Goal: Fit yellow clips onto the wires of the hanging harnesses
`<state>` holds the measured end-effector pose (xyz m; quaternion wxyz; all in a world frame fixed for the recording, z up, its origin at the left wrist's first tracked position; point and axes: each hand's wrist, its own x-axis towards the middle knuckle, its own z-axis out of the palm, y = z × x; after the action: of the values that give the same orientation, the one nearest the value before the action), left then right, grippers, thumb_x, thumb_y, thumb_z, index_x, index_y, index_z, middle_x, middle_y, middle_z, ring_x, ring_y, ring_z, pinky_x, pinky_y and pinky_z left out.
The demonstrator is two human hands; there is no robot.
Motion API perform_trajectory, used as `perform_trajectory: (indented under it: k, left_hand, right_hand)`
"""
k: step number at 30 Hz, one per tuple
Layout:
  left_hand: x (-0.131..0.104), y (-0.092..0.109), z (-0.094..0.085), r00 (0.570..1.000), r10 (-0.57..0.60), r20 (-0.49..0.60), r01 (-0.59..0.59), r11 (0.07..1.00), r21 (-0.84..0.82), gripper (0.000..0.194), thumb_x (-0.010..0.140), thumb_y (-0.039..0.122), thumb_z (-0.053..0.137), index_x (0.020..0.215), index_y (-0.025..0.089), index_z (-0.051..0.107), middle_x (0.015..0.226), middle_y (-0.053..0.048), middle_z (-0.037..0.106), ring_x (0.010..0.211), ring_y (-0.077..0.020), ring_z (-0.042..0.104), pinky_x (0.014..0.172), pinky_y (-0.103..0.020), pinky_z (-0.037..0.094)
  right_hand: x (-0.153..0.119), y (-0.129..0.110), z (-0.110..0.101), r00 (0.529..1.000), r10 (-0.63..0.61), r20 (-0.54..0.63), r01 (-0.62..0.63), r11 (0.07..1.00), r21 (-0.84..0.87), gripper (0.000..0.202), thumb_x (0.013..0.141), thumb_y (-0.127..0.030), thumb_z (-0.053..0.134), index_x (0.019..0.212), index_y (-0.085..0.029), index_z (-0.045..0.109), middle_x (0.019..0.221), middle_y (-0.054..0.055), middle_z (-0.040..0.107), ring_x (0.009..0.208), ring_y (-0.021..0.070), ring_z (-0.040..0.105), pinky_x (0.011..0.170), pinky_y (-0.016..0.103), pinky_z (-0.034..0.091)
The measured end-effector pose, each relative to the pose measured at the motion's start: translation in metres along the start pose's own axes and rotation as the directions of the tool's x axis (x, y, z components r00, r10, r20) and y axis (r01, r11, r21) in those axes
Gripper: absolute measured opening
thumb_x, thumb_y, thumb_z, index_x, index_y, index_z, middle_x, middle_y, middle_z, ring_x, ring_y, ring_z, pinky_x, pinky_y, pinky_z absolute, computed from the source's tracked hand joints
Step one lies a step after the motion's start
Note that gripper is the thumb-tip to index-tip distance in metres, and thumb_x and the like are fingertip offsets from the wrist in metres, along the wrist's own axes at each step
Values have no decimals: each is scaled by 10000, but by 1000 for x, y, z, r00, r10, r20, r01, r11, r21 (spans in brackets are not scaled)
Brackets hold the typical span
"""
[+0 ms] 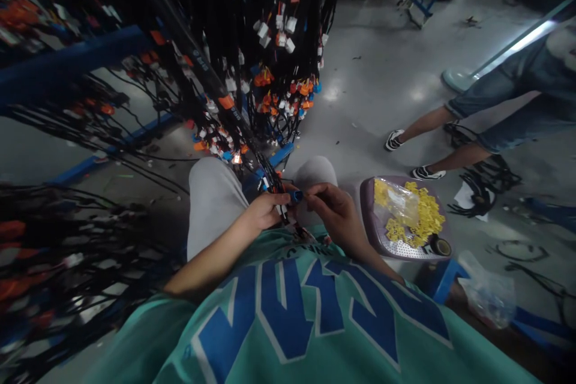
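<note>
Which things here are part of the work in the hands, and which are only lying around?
In the work:
- left hand holding the black wire bundle
- right hand at the small blue connector
- tray of yellow clips, close to the right hand

Only lying around:
- tape roll
- crumpled plastic bag
- loose black cables on the floor
- another person's legs

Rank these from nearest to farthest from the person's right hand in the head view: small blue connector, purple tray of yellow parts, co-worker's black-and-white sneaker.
1. Small blue connector, at the right hand's fingers.
2. Purple tray of yellow parts, just right.
3. Co-worker's black-and-white sneaker, on floor beyond.
</note>
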<state>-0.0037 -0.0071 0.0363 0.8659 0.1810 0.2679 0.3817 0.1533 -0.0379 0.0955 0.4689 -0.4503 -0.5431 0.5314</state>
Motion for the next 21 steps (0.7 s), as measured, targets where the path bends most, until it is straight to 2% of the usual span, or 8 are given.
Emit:
perform_trajectory:
  k: [5, 14, 21]
  left_hand:
    - [0, 0, 1, 1000, -5, -24, 5, 1000, -12, 319, 469, 148, 791, 757, 123, 654, 584, -7, 655, 430, -153, 583, 434, -253, 473]
    - [-3, 4, 7, 997, -29, -75, 28, 999, -20, 268, 458, 119, 778, 695, 113, 652, 584, -8, 651, 446, -128, 571, 461, -237, 464]
    - [-3, 3, 8, 993, -19, -115, 17, 1000, -22, 285, 440, 122, 783, 695, 119, 653, 594, -4, 653, 439, -135, 569, 431, -240, 450]
  right_hand:
    - [-1, -1, 4, 999, -21, -29, 18, 994, -108, 178, 820, -340, 595, 731, -187, 572, 658, -12, 569, 620, 110, 548, 597, 242, 466]
    - [-1, 8, 4, 997, 51, -58, -55, 997, -56, 107, 750, -278, 648, 784, -188, 602, 695, -7, 627, 609, 108, 576, 593, 240, 474]
    - [-1, 8, 3, 997, 12, -82, -28, 979, -204, 122, 789, -303, 602, 765, -185, 582, 705, -1, 594, 637, 113, 540, 606, 245, 447]
